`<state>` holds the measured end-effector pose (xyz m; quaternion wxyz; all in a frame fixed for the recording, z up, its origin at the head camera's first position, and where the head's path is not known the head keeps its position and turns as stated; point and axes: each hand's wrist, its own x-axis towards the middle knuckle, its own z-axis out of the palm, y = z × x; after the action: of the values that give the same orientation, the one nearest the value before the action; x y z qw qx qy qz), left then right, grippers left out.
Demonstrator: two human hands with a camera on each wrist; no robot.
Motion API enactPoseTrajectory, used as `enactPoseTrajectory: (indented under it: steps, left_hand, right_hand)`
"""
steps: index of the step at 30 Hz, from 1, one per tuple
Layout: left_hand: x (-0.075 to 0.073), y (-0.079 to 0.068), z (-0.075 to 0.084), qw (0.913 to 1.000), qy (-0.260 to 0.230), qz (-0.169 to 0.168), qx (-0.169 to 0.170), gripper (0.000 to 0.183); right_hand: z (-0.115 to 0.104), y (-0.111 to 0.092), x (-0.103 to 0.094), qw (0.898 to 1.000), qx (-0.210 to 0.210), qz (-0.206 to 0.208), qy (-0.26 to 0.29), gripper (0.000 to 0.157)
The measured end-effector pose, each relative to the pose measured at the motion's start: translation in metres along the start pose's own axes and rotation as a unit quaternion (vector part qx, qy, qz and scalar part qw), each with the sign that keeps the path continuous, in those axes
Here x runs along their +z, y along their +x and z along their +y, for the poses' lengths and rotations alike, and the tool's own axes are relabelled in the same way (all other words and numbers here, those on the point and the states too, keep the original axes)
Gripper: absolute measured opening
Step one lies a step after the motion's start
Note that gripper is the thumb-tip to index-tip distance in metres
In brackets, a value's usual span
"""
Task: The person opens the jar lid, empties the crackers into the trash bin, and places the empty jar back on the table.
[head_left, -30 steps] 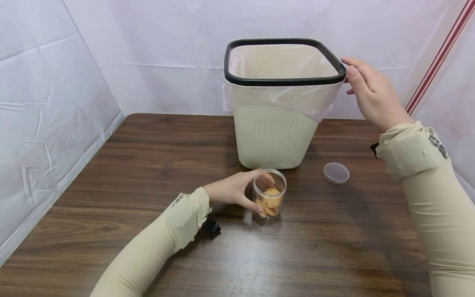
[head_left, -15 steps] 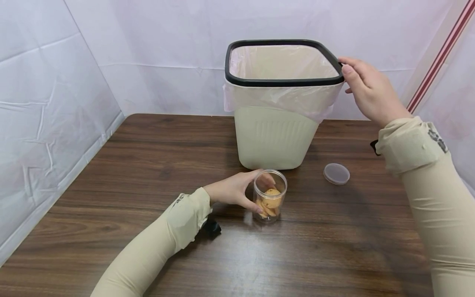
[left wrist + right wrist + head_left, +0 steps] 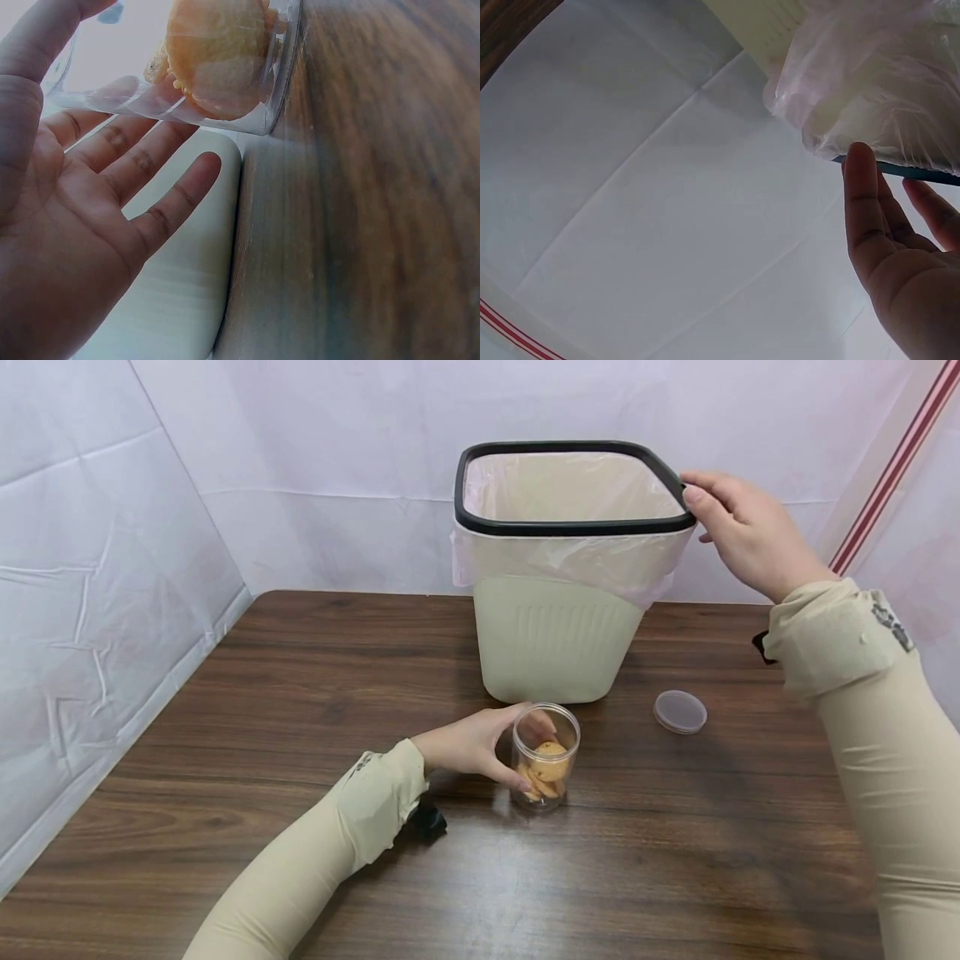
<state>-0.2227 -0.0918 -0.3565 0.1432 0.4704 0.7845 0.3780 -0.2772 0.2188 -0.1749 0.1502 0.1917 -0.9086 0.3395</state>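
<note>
On the table, my left hand (image 3: 480,745) grips a clear round jar (image 3: 566,735) from its left side, thumb in front and fingers behind. The jar is upright, lidless, with several round cookies (image 3: 551,764) in its lower part. In the left wrist view, the little finger (image 3: 184,196) stands away from the jar. Behind the jar is a cream trash can (image 3: 558,635) with a black rim (image 3: 570,528) and a translucent pinkish liner bag (image 3: 562,556) folded over its edge. My right hand (image 3: 753,539) touches the rim's right corner with extended, slightly bent fingers.
A clear round lid (image 3: 680,711) lies on the dark wooden table (image 3: 285,677), right of the can's base. White sheeting (image 3: 337,443) hangs behind and at both sides. A red-striped band (image 3: 892,477) runs down the right side.
My right hand has moved slightly left, its thumb and fingertips now further onto the corner of the rim. The left hand, jar, cookies and lid stay where they were.
</note>
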Motion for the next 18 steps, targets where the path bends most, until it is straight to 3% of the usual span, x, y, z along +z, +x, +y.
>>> enactPoseTrajectory:
  steps: [18]
  left_hand:
    - [0.000,0.000,-0.002,1.0000,0.003,-0.001,-0.005,0.068]
  right_hand:
    - [-0.003,0.013,-0.011,0.996,0.029,-0.057,-0.060,0.052]
